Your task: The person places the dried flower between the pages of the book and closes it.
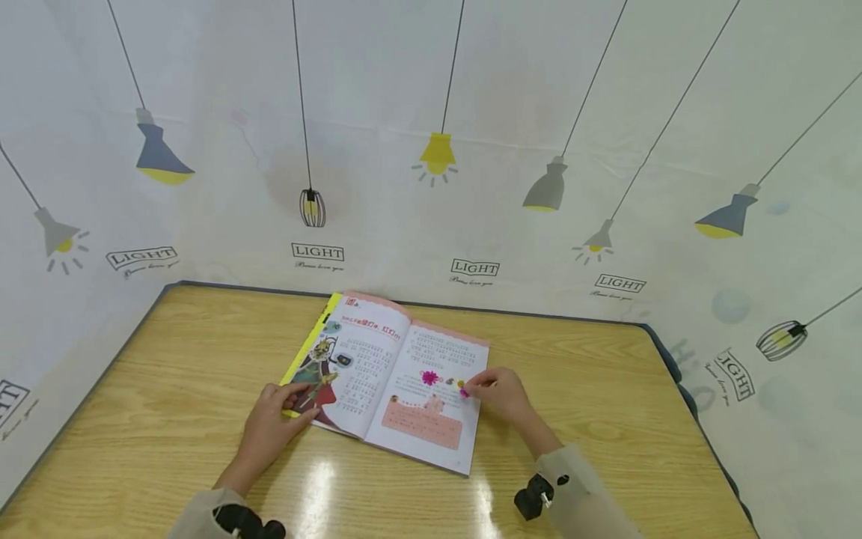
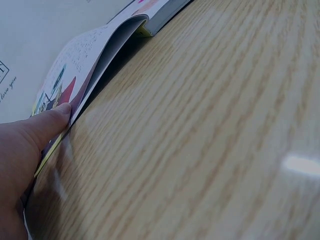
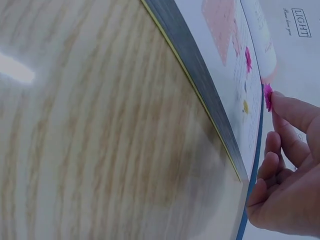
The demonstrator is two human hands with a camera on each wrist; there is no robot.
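An open book [image 1: 367, 374] lies on the table, with a picture on its left page and a pink text box on its right. My left hand [image 1: 269, 419] rests on the lower left of the left page, thumb and forefinger extended over it. In the left wrist view the thumb [image 2: 50, 122] presses near the page's lower edge. Between thumb and forefinger, my right hand [image 1: 505, 393] pinches a small magenta flower [image 3: 268, 97] over the right page's outer edge. A larger magenta flower [image 1: 429, 378] and a small yellow flower [image 3: 245, 106] are on that page.
The wooden table [image 1: 182, 359] has a dark blue edge. Behind it hangs a pale wall covering [image 1: 377, 150] printed with lamps and the word LIGHT. Black devices [image 1: 533, 497] are strapped at both wrists over light sleeves.
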